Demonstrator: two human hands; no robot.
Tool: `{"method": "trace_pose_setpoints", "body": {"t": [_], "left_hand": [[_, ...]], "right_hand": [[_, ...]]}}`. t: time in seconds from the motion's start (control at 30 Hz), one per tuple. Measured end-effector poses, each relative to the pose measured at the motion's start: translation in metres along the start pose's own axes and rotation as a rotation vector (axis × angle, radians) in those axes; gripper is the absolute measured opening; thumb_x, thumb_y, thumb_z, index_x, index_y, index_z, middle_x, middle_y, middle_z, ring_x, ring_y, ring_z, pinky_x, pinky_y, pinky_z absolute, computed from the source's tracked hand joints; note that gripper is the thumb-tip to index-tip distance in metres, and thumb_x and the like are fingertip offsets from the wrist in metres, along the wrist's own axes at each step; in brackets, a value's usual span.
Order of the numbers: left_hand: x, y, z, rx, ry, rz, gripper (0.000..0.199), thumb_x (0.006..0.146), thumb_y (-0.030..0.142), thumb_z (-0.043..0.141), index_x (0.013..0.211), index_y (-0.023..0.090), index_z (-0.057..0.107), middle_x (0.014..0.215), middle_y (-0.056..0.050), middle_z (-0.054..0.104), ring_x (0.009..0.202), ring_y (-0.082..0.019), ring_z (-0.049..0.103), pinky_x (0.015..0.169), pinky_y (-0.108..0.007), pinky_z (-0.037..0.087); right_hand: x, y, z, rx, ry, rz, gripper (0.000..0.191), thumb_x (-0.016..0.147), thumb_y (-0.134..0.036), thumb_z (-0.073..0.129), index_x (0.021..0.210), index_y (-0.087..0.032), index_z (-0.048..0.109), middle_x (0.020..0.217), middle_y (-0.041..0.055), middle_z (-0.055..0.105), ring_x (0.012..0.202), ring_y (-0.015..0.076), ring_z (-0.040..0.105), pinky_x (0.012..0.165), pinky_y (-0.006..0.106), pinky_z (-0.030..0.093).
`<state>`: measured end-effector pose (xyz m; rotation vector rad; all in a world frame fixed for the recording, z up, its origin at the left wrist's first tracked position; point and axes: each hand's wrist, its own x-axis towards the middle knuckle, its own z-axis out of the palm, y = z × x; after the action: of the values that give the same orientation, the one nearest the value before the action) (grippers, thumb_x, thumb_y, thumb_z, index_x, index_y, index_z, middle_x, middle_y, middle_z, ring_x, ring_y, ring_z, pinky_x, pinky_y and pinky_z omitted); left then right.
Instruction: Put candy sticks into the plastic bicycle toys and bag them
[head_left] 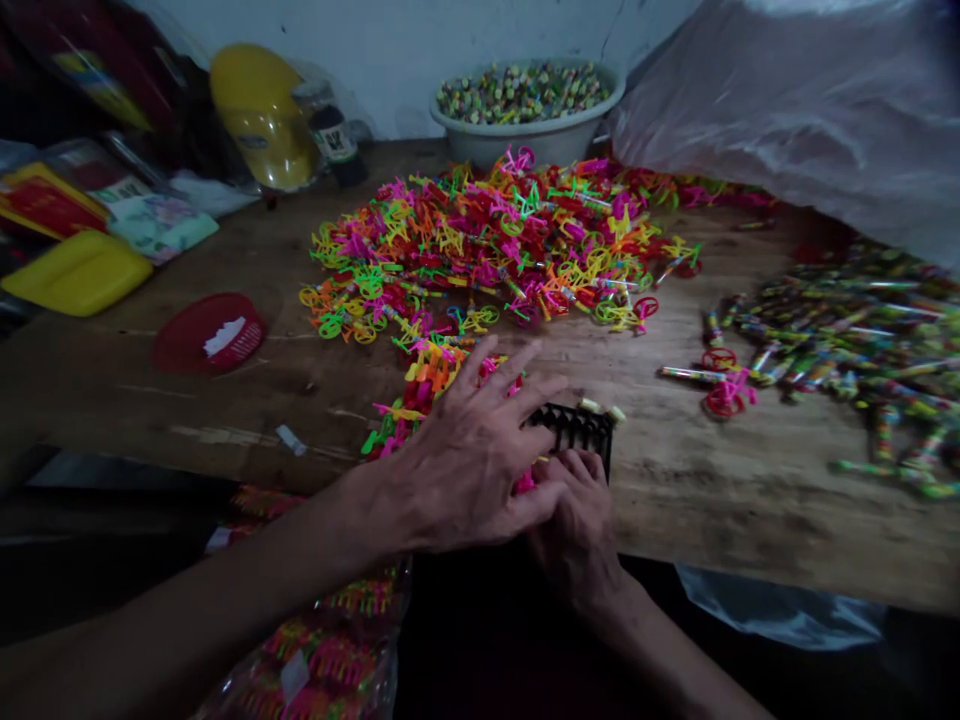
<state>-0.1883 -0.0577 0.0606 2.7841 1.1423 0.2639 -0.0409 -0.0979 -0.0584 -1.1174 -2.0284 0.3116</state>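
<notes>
Head view: left hand (472, 465) spread wide, right hand (576, 510) curled at black rack (577, 428), near desk (675, 490) edge, hold can't tell. Visible slots look bare; colorful toy pile (495, 235) lies loose, far.

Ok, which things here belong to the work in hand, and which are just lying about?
Likely in the work:
- black rack
- bright plastic pieces
- patterned tubes
- basin of small pieces

Apparently lying about:
- yellow helmet
- dark bottle
- red dish
- white scrap
</notes>
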Motion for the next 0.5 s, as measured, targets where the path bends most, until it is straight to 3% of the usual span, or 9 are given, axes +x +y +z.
{"method": "trace_pose_setpoints", "body": {"t": [0.1, 0.23, 0.5], "left_hand": [[-0.001, -0.009, 0.002, -0.025, -0.016, -0.032, 0.018, 0.079, 0.028, 0.054, 0.086, 0.019, 0.067, 0.140, -0.005, 0.047, 0.140, -0.029, 0.023, 0.115, -0.052, 0.014], [-0.003, -0.017, 0.005, -0.022, 0.007, -0.057, 0.019, 0.078, 0.025, 0.052, 0.088, 0.019, 0.067, 0.135, -0.006, 0.052, 0.140, -0.025, 0.025, 0.117, -0.047, 0.014], [-0.001, -0.015, 0.011, -0.014, 0.020, -0.028, 0.016, 0.078, 0.024, 0.052, 0.086, 0.018, 0.064, 0.128, -0.007, 0.057, 0.138, -0.028, 0.027, 0.117, -0.050, 0.014]], "right_hand": [[0.004, -0.006, -0.002, -0.006, 0.002, 0.014, 0.009, 0.087, -0.015, 0.046, 0.084, -0.018, 0.054, 0.072, 0.0028, 0.057, 0.073, 0.0180, 0.046, 0.073, 0.036, 0.035], [0.008, -0.008, -0.004, -0.045, -0.100, 0.050, 0.012, 0.089, -0.016, 0.043, 0.086, -0.017, 0.055, 0.074, 0.0029, 0.056, 0.073, 0.0183, 0.045, 0.073, 0.036, 0.034], [0.006, -0.012, 0.003, -0.115, -0.118, 0.075, 0.016, 0.090, -0.017, 0.041, 0.093, -0.016, 0.057, 0.082, 0.0062, 0.060, 0.078, 0.0213, 0.049, 0.074, 0.039, 0.038]]}}
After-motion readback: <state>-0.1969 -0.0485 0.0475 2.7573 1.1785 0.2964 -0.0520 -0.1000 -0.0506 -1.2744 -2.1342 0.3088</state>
